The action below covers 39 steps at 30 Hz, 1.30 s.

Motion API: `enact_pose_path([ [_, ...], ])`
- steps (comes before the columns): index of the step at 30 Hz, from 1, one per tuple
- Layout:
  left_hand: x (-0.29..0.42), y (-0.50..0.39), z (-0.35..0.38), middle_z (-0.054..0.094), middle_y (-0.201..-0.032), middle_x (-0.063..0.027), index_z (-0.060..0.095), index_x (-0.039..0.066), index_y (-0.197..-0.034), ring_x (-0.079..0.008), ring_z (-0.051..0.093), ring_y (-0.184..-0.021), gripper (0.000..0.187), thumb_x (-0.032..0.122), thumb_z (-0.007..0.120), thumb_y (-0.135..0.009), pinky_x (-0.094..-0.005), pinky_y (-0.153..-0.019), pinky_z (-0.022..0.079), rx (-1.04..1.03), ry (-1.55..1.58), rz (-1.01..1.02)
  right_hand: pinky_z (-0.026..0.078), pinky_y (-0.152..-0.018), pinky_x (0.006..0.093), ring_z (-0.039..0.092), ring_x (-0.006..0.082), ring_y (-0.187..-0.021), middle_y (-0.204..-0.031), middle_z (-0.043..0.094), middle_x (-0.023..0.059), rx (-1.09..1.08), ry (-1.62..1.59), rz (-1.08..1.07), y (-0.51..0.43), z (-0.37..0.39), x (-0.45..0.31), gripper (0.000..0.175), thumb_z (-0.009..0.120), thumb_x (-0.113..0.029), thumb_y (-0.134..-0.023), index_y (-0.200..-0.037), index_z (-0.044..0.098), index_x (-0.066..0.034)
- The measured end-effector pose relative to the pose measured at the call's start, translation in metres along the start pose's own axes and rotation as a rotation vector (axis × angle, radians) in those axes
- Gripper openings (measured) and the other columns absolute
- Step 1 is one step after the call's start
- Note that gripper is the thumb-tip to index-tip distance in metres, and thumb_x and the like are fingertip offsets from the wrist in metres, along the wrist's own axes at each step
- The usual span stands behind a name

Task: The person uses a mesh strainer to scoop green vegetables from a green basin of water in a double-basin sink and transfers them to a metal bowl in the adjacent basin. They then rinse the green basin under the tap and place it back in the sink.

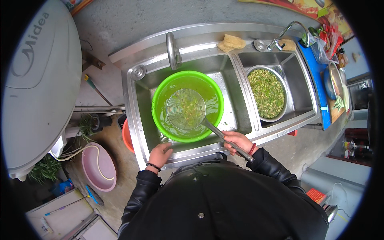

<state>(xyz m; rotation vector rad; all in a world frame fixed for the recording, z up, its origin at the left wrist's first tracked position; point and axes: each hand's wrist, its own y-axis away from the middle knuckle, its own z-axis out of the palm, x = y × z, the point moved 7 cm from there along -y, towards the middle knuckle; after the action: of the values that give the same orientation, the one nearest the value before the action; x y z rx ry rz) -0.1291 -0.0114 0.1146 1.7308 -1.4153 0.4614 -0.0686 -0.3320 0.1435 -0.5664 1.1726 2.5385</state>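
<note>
My right hand grips the metal handle of a wire skimmer, whose round mesh head lies within a bright green plastic basin of water. Chopped green pieces show at the mesh; whether they lie on it or under it I cannot tell. The basin stands in the left bowl of a steel double sink. My left hand rests by the sink's front edge, fingers apart, holding nothing. In the right sink bowl stands a round metal bowl full of chopped green and pale plant pieces.
A curved faucet reaches over the left bowl, near the basin's far rim. Another faucet and yellowish sponges are along the back ledge. A large white water heater hangs at left. A pink tub sits on the floor.
</note>
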Motion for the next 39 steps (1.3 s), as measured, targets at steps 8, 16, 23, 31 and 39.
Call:
enact_pose_path([
  [8,0.046,-0.035,-0.023,0.065,-0.088,-0.0104,0.071,0.007,-0.095,-0.0264,0.064,-0.075,0.021,0.015,0.070,-0.076,-0.0363,-0.070,0.051,0.238,-0.142,0.052,0.042,-0.043,0.0245,0.047,0.0112,-0.043,-0.066,0.052,0.0030,-0.030,-0.022,-0.079,0.036,0.024,-0.011,0.049,0.048,-0.015,-0.096,-0.141,0.032,-0.0042],
  [16,0.097,-0.085,-0.023,0.062,-0.080,-0.0078,0.071,0.012,-0.083,-0.0276,0.062,-0.079,0.011,0.015,0.071,-0.073,-0.0397,-0.070,0.049,0.351,-0.391,0.311,0.042,-0.041,0.0213,0.049,0.0100,-0.042,-0.064,0.053,0.0035,-0.016,-0.052,-0.110,0.060,0.032,-0.002,0.046,0.050,-0.011,-0.095,-0.139,0.040,-0.0070],
  [23,0.100,-0.099,-0.011,0.061,-0.078,-0.0089,0.067,0.010,-0.072,-0.0275,0.062,-0.077,0.004,0.014,0.070,-0.071,-0.0401,-0.068,0.048,0.302,-0.538,0.290,0.042,-0.041,0.0199,0.048,0.0091,-0.043,-0.063,0.053,0.0034,-0.027,-0.026,-0.125,0.068,0.034,0.003,0.046,0.049,-0.011,-0.095,-0.139,0.039,-0.0058],
  [31,0.115,-0.100,0.008,0.059,-0.076,-0.0115,0.061,0.008,-0.074,-0.0301,0.060,-0.073,0.005,0.013,0.063,-0.075,-0.0417,-0.069,0.046,0.244,-0.904,0.443,0.041,-0.041,0.0212,0.048,0.0095,-0.043,-0.062,0.053,0.0036,-0.034,-0.108,-0.131,0.070,0.029,0.013,0.046,0.049,-0.013,-0.096,-0.140,0.038,-0.0048],
  [39,0.087,-0.082,-0.048,0.062,-0.073,-0.0064,0.058,0.002,-0.077,-0.0147,0.058,-0.061,0.008,-0.001,0.064,-0.072,-0.0271,-0.062,0.048,0.414,0.078,0.338,0.042,-0.040,0.0259,0.048,0.0134,-0.043,-0.067,0.052,0.0071,0.061,-0.294,-0.232,0.080,0.008,0.007,0.044,0.048,-0.012,-0.096,-0.139,0.040,-0.0102],
])
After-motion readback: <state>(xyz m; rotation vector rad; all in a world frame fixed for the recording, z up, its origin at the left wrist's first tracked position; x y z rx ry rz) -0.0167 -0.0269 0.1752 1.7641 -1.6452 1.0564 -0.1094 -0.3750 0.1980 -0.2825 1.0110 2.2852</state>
